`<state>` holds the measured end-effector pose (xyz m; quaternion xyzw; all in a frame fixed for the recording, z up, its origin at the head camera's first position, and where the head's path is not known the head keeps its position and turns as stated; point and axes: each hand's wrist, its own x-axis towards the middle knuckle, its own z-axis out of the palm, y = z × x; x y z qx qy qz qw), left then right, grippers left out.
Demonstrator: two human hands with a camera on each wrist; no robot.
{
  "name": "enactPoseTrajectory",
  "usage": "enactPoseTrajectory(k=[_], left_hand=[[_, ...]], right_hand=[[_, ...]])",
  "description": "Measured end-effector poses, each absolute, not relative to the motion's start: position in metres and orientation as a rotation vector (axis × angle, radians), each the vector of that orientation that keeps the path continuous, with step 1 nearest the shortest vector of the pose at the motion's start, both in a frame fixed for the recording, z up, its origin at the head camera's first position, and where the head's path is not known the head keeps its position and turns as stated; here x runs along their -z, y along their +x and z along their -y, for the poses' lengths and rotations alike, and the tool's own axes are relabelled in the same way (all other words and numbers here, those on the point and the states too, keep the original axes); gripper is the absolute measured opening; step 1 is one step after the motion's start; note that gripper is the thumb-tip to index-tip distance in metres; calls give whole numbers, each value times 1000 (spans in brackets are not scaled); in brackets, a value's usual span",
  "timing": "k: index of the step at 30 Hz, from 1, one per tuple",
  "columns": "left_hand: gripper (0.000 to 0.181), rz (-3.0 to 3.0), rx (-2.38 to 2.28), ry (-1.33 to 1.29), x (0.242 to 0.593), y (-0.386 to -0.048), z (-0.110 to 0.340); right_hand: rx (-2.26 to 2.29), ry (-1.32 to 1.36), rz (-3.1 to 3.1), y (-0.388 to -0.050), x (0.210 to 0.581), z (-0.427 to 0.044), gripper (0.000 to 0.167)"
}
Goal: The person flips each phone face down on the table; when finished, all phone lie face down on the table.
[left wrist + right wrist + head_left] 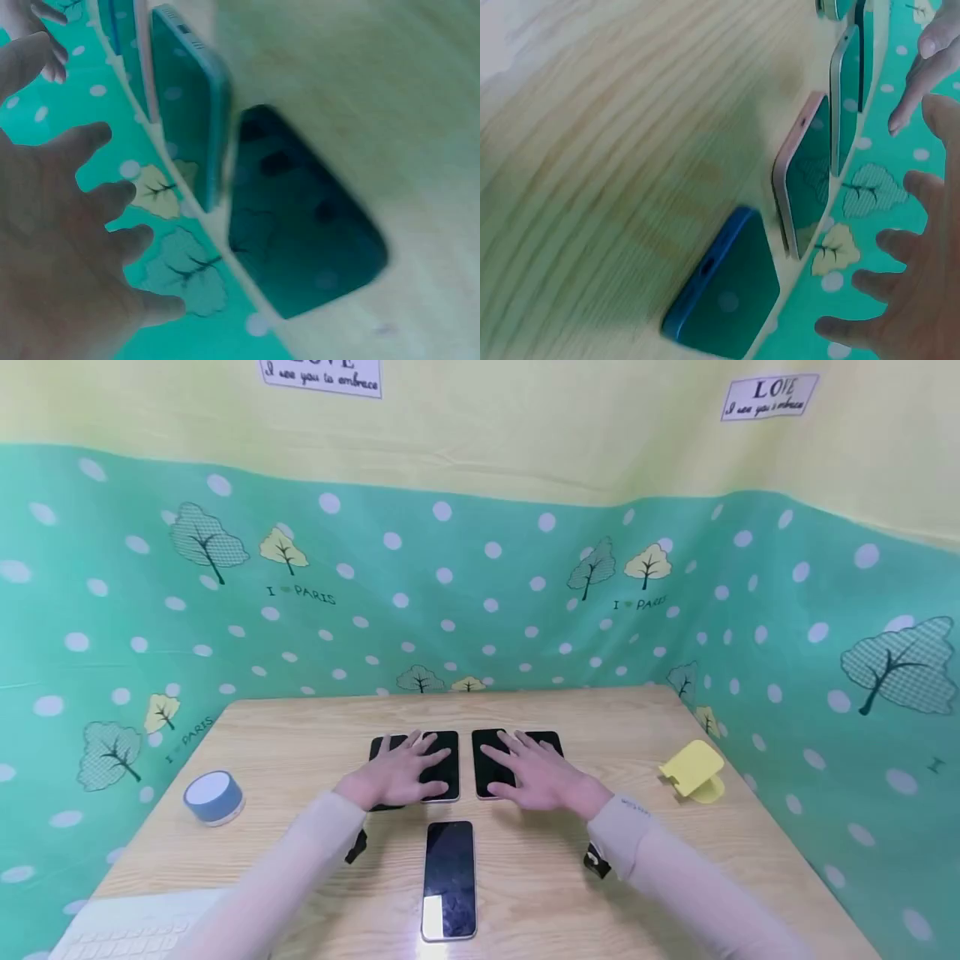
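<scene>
My left hand (393, 774) hovers with spread fingers over two dark-screened phones, an outer one (381, 747) and an inner one (450, 764). Over two more, my right hand (546, 778) is held the same way, above an inner phone (486, 770) and a partly hidden outer phone (553, 740). A gap shows between hand and screens in both wrist views. The right wrist view shows a blue-edged phone (724, 300) beside a pink-edged phone (808, 180). Nearer the front, another phone (450, 877) lies face up, apart from both hands.
On the left of the wooden table (570, 893) stands a blue and white round object (214, 797). A white keyboard (135, 931) lies at the front left. At the right is a yellow phone stand (693, 770). Patterned green cloth (420, 635) hangs around the table.
</scene>
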<state>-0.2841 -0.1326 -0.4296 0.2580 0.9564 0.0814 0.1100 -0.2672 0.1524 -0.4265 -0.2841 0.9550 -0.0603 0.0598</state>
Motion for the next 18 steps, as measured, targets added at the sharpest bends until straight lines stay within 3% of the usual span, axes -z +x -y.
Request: enactPoseTrajectory(k=[8, 18], left_hand=[[72, -2777, -162, 919, 406, -304, 85], [65, -2734, -37, 1167, 412, -322, 14]], right_hand=[[190, -770, -2956, -266, 419, -185, 72], [106, -628, -2997, -259, 426, -226, 74]])
